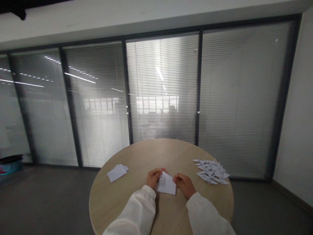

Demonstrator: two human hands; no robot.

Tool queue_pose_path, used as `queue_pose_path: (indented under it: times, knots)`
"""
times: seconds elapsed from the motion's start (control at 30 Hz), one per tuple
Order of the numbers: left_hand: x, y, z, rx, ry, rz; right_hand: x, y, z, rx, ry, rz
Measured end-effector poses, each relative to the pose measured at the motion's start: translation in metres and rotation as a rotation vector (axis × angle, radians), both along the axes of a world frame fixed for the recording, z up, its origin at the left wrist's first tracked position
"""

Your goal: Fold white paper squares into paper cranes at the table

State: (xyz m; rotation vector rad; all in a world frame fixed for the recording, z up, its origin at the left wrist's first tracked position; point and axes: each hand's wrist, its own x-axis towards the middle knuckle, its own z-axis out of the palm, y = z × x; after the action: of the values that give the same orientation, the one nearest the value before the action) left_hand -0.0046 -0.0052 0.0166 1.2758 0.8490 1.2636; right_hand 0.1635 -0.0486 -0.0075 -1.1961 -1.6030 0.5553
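A white sheet of paper with printed text (pixel 166 183), folded to a point at the top, lies on the round wooden table (pixel 166 153) between my hands. My left hand (pixel 154 178) pinches its upper corner, and my right hand (pixel 184 185) has its fingertips on the right edge. To the left of my hands lies a small stack of white paper pieces (pixel 116 172). A loose pile of folded paper cranes (pixel 211 171) sits to the right, near the table's edge, and neither hand touches it.
Behind the table stands a glass partition with grey-framed panels and inner blinds (pixel 163 88). A grey floor surrounds the table. A low blue and black container (pixel 11 164) stands against the partition at far left.
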Motion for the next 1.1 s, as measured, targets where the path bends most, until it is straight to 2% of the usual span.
queue_pose_path:
  times: [0.17,0.47,0.67,0.83,1.0,1.1]
  knots:
    - [-0.001,-0.002,0.001,-0.029,0.013,-0.027,0.002,0.003,-0.002,-0.007,0.028,-0.054]
    - [0.003,-0.003,-0.001,-0.137,0.120,-0.078,0.007,0.002,0.006,0.021,0.149,-0.180]
    - [0.005,-0.007,-0.004,-0.044,0.270,-0.152,0.002,0.001,0.005,0.017,0.164,-0.045]
    - [0.006,-0.013,0.000,-0.010,0.356,-0.236,-0.002,-0.003,0.006,0.025,0.200,0.052]
    - [0.005,-0.018,0.002,0.007,0.403,-0.294,-0.003,-0.006,0.010,0.041,0.174,0.069]
    - [0.005,-0.014,-0.002,-0.004,0.381,-0.258,-0.003,-0.007,0.011,0.070,0.163,0.062]
